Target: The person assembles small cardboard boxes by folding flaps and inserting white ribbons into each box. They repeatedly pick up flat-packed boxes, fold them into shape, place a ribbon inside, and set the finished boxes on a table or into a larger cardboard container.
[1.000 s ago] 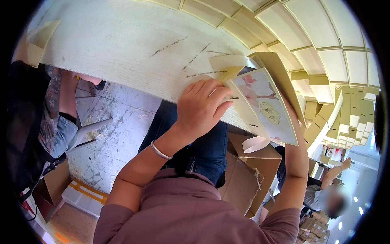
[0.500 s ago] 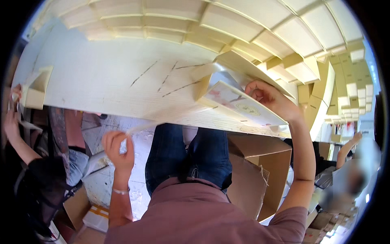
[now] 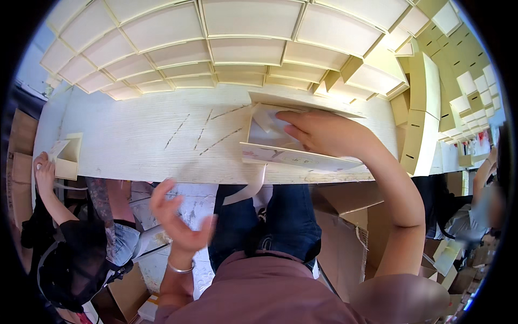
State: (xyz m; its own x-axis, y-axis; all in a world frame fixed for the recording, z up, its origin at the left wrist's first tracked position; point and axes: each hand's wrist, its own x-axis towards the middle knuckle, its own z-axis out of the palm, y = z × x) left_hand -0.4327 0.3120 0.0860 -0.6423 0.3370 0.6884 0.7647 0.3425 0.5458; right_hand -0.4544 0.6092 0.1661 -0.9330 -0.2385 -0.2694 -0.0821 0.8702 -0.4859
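Note:
A cream cardboard box (image 3: 302, 156) with a floral-printed front side lies on the white table near its front edge, with its top uncovered. Behind it stands a cream flap or panel (image 3: 340, 109). My right hand (image 3: 324, 129) reaches into the box, fingers stretched out toward its left inner end; the fingertips are at a pale piece inside. From the box's front a pale flexible strip (image 3: 251, 186) hangs curling over the table edge. My left hand (image 3: 181, 216), a bracelet on its wrist, is raised left of my knees with its fingers apart, holding nothing.
Stacked cream boxes (image 3: 243, 51) line the back of the white table (image 3: 135, 140), and more stand at the right (image 3: 421, 108). An opened brown carton (image 3: 345, 248) is beside my legs. At the left, another person's hand (image 3: 44, 170) is at a small box; another person sits at the right.
My left hand has let go of the strip and spread its fingers. The strip's loose end now hangs by the box. My right hand has flattened and shifted left inside the box.

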